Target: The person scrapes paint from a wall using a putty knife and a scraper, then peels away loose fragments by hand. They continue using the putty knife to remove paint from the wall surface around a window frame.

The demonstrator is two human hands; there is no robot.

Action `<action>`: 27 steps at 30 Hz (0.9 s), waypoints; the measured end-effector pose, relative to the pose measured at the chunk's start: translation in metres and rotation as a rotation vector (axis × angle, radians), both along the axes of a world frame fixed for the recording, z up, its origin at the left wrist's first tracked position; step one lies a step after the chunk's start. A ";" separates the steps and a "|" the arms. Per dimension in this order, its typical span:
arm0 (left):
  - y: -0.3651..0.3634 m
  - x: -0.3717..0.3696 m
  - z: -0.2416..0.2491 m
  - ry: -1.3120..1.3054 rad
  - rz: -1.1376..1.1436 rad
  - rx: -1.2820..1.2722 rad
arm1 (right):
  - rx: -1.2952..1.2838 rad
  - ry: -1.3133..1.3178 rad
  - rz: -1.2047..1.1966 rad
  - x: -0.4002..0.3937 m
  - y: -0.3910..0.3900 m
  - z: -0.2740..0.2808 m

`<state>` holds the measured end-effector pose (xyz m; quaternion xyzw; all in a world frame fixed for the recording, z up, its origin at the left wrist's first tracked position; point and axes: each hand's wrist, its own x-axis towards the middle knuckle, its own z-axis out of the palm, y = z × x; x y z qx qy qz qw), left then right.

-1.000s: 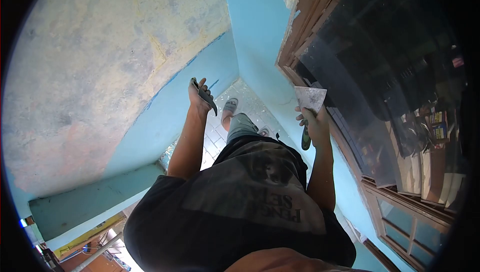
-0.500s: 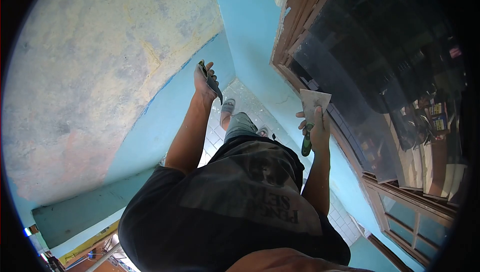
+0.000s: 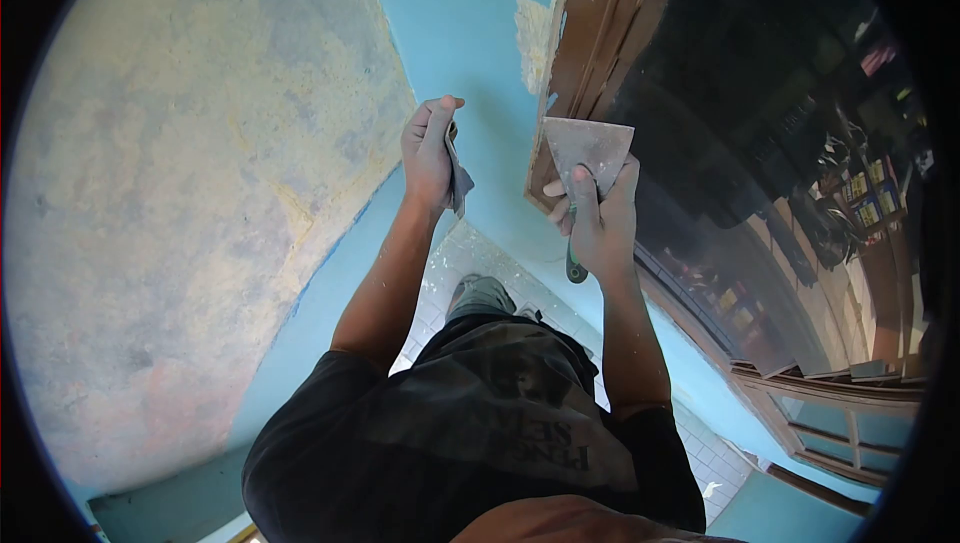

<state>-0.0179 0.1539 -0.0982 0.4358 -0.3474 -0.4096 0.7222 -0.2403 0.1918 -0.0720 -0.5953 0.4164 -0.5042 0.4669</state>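
My left hand (image 3: 430, 153), dusty and pale, is closed on a dark, thin, bent sheet (image 3: 459, 178) that hangs down along its right side. Wrapped round the green and black handle of a putty knife is my right hand (image 3: 603, 215), its thumb resting on the base of the blade. The wide blade of the putty knife (image 3: 590, 147) points up and away from me, beside the brown window frame. Both hands are raised in front of the blue wall (image 3: 480, 53), apart from each other.
A patchy, scraped wall (image 3: 200, 163) fills the left side. On the right, the brown wooden frame (image 3: 596, 33) borders dark reflective glass (image 3: 740, 143). A rough peeled patch (image 3: 535, 41) marks the blue wall. Pale floor tiles (image 3: 455, 253) lie below.
Both hands have risen. The right hand with the putty knife has moved left, and the left hand has moved slightly right, so they are closer together. The view has shifted.
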 end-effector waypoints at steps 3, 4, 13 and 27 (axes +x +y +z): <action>-0.018 0.007 0.028 -0.066 -0.064 -0.190 | -0.093 0.014 -0.097 0.026 -0.022 0.027; -0.025 0.014 0.036 -0.148 -0.078 -0.219 | -0.068 -0.019 -0.127 0.032 -0.026 0.038; -0.070 0.047 0.067 -0.224 -0.254 -0.381 | -0.131 -0.154 -0.346 0.069 -0.053 0.060; -0.101 0.036 0.040 -0.443 -0.312 -0.396 | -0.151 -0.088 -0.554 0.095 -0.049 0.070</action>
